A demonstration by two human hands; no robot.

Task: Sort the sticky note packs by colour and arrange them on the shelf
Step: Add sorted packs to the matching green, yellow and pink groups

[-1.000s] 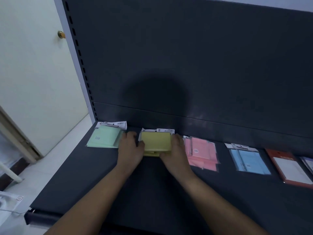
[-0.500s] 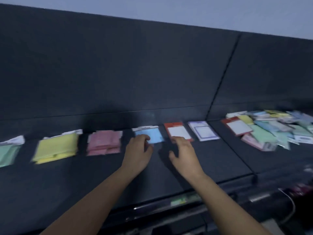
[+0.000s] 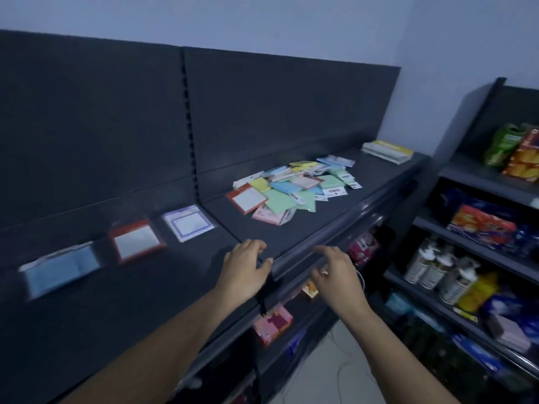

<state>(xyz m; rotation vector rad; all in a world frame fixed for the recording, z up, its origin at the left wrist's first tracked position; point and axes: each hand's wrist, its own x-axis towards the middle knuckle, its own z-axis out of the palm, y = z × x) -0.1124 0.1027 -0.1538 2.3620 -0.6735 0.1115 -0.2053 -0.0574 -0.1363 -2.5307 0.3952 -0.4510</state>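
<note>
We see a long dark shelf (image 3: 145, 301) with sticky note packs on it. At the left, three packs lie flat in a row near the back wall, each apart from the next: a blue pack (image 3: 61, 269), then a red pack (image 3: 135, 240) with a white middle, then a purple pack (image 3: 188, 223) with a white middle. The blue one looks blurry.

The left hand (image 3: 243, 272) is over the front edge of the shelf. Its fingers are loosely bent and it holds nothing. Under the shelf there is a pink box (image 3: 272, 325).

Farther back on the shelf lies a mixed pile (image 3: 294, 191) of packs: green, blue, yellow, pink and red, on top of each other.

The right hand (image 3: 335, 275) is just past the front edge, fingers loosely bent, holding nothing.

At the far end of the shelf lies a white stack (image 3: 386, 151) with a yellow edge. To the right, a side rack (image 3: 478, 182) holds snack bags (image 3: 516, 153) on top and bottles (image 3: 437, 266) lower down.
</note>
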